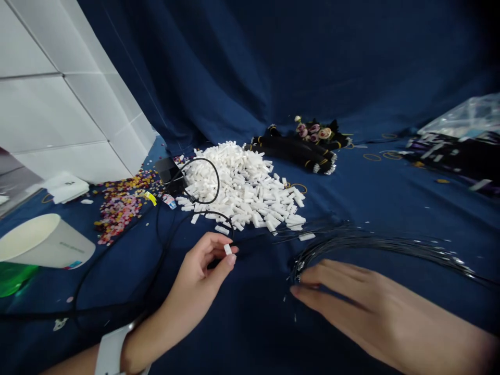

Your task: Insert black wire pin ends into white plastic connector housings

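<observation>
My left hand (191, 291) pinches a small white plastic connector (227, 249) between thumb and forefinger, just below a large heap of similar white connectors (242, 190). A bundle of thin black wires (383, 249) arcs across the blue cloth (250, 338) on the right. My right hand (363, 307) lies flat-fingered with its fingertips at the bundle's near end, and I cannot see it gripping the wires. A white band (111, 351) circles my left wrist. A black cable (203, 179) loops over the heap's near-left side.
A black power adapter (167, 172) and scattered multicoloured beads (121, 208) lie left of the heap. Behind it are black wire bundles (292, 153) and artificial flowers (314, 130). A tipped white bucket (42, 242) lies far left, and a plastic bag (464, 117) sits far right.
</observation>
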Demonstrator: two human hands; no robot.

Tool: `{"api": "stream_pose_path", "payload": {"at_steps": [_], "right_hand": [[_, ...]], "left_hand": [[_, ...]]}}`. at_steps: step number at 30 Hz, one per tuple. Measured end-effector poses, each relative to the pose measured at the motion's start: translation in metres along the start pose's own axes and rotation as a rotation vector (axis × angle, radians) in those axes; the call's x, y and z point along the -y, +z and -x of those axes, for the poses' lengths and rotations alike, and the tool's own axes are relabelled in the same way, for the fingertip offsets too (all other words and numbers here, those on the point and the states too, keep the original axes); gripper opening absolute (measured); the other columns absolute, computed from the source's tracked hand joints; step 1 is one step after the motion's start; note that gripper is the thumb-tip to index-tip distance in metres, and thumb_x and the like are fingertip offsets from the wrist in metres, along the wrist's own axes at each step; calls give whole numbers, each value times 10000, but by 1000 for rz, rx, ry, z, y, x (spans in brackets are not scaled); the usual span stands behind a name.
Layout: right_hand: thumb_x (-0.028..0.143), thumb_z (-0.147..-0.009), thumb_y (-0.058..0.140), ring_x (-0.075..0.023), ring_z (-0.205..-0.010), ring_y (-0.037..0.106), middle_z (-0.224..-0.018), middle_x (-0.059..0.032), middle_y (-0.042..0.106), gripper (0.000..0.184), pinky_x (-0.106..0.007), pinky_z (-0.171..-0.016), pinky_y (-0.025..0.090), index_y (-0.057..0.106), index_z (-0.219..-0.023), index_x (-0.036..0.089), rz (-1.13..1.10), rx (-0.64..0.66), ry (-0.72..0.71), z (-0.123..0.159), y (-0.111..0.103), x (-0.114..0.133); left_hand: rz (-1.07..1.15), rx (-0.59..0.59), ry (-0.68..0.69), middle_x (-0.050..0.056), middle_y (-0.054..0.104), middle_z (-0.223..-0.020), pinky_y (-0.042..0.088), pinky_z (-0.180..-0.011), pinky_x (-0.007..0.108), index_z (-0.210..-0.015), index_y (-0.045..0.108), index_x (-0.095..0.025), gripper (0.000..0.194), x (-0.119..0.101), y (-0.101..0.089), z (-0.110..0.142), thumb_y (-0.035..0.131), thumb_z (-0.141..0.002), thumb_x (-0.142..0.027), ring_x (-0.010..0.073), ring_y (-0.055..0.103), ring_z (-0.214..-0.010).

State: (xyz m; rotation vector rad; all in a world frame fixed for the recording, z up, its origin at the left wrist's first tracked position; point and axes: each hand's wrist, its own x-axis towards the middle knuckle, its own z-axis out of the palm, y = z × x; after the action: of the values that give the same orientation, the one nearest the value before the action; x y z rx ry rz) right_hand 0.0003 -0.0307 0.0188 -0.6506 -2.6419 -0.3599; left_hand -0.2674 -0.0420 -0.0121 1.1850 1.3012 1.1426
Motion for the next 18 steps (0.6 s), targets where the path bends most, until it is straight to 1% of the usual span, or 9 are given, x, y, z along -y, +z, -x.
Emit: {"api": "stream_pose_path", "payload": {"at_steps": [1,3,5,7,10,12,14,15,18], "right_hand": [[77,-971,348,-141,-887,637,-979,-54,672,375,-268,-779,547,683,-1081,204,-2,48,-58,-7,5,4],[46,-964,307,-162,-848,636,-934,-61,681,409,-305,-737,543,697,-1003,167,8,58,-115,-14,13,10],[79,-978,309,-164,-796,625,-915,-63,687,401,-317,-711,530,698,-910,153,14,-4,-123,-16,18,12],[93,-981,332,-167,-812,620,-944,-66,691,373,-329,-742,519,686,-878,147,-11,-57,-129,-18,20,12],[124,-989,380,-148,-908,617,-1024,-57,685,295,-295,-803,506,661,-903,153,-182,-91,-48,-25,19,18],[140,-991,402,-108,-890,612,-1006,-38,678,247,-246,-811,502,640,-929,158,-364,-75,29,-33,19,25],[137,-983,422,-83,-811,600,-921,-21,668,208,-215,-768,501,626,-944,156,-505,-63,61,-42,21,32],[133,-976,433,-81,-775,592,-874,-16,657,194,-209,-738,500,623,-945,155,-540,-71,70,-45,24,35],[127,-961,458,-83,-721,573,-804,-16,622,161,-195,-654,487,617,-954,147,-556,-133,148,-52,34,36]], "left_hand": [[6,-3,-11,34,723,-908,513,-797,267,-920,614,-199,112,-1,0,0,685,-839,-227,178,685,-920],[17,-8,-29,32,726,-918,512,-789,261,-925,623,-200,125,-2,-1,1,695,-832,-241,170,682,-898],[25,-6,-42,27,726,-912,513,-774,253,-926,629,-202,137,-2,-1,3,706,-827,-259,166,681,-884],[33,0,-49,16,725,-902,514,-765,242,-929,629,-209,146,-2,-1,4,713,-825,-268,158,679,-869],[41,15,-58,-6,717,-864,513,-764,220,-923,624,-219,145,0,-1,7,720,-824,-263,146,677,-868],[52,30,-54,-14,712,-851,512,-775,209,-922,629,-221,144,1,-1,9,726,-821,-256,144,680,-889],[74,43,-54,-15,715,-868,510,-794,201,-933,636,-222,153,1,-2,11,733,-820,-257,142,682,-918],[89,49,-64,-12,720,-878,510,-795,198,-940,639,-221,158,1,-3,11,735,-822,-264,142,683,-928],[142,63,-117,3,737,-888,517,-757,191,-951,653,-213,177,-1,-4,10,738,-829,-309,135,683,-883]]}}
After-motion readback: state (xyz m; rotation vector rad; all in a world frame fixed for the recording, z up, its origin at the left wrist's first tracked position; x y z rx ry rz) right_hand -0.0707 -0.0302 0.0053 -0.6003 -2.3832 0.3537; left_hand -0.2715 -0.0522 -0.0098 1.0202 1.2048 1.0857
